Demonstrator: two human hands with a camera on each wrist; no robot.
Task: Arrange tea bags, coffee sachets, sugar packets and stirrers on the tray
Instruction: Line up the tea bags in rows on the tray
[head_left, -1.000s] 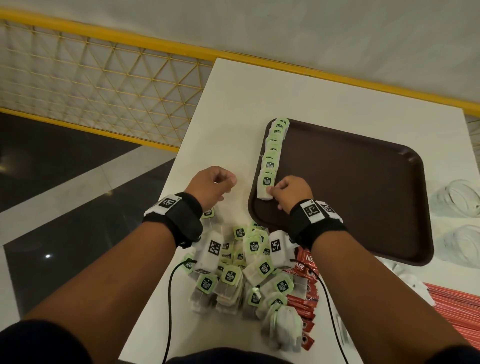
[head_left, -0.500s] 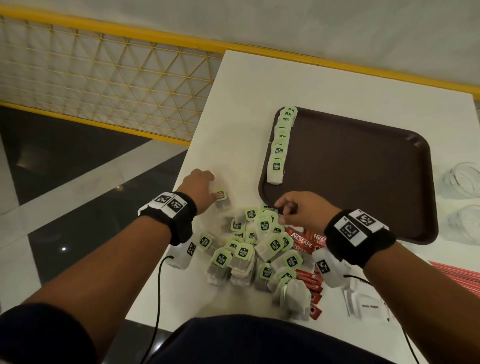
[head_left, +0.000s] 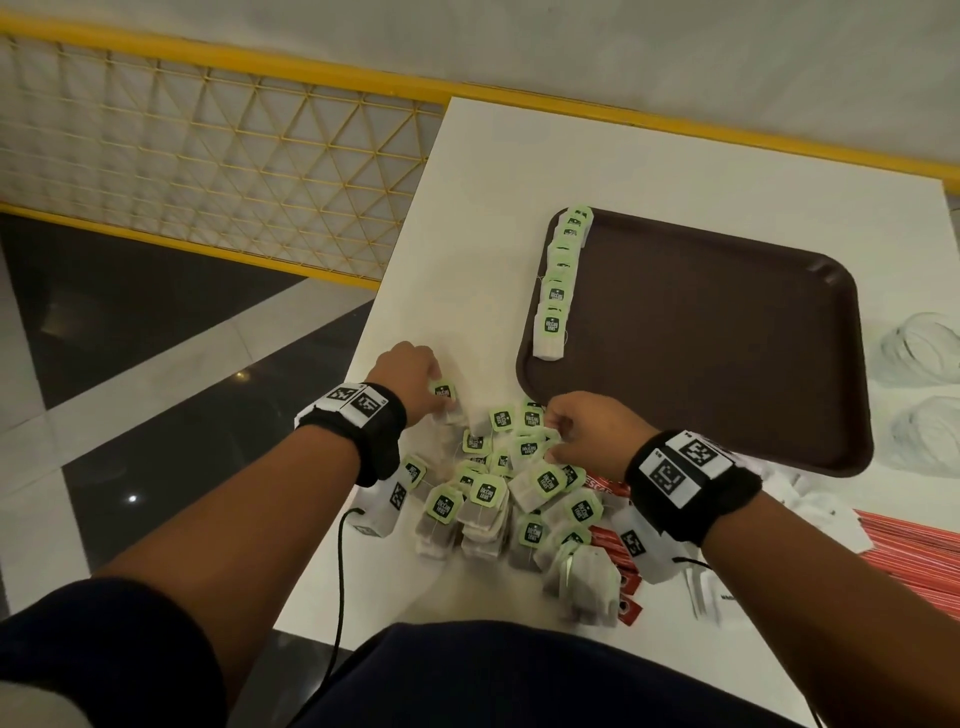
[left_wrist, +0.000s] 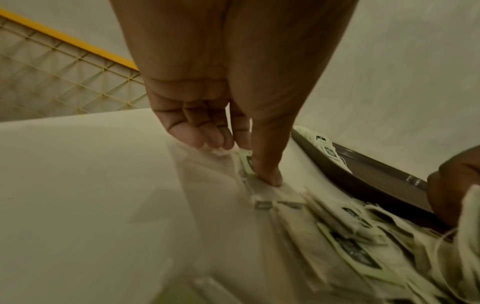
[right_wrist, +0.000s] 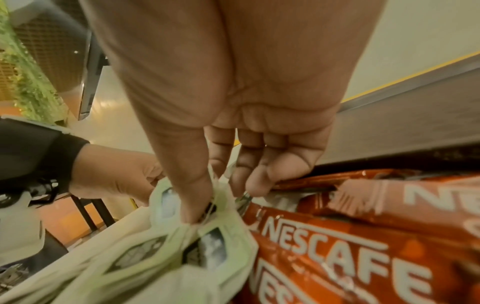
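Observation:
A brown tray (head_left: 727, 338) lies on the white table (head_left: 467, 208) with a row of green-tagged tea bags (head_left: 558, 291) along its left edge. A loose pile of tea bags (head_left: 493, 493) lies in front of it. My left hand (head_left: 421, 382) is at the pile's far left and pinches one tea bag (left_wrist: 246, 162) between thumb and fingers (left_wrist: 207, 139). My right hand (head_left: 558, 434) is at the pile's far right, by the tray's near corner; its thumb and forefinger pinch a tea bag's tag and string (right_wrist: 207, 205). Red Nescafe coffee sachets (right_wrist: 337, 246) lie right beside it.
Red stirrers (head_left: 914, 551) lie at the right edge of the table, with white packets (head_left: 810, 499) beside them. Two clear glass items (head_left: 924, 348) sit right of the tray. The table's left edge (head_left: 363, 353) is close to my left hand; a yellow railing (head_left: 208, 156) stands beyond.
My right hand has left the row on the tray and come back to the pile. My left hand has reached forward to a tea bag at the pile's far left.

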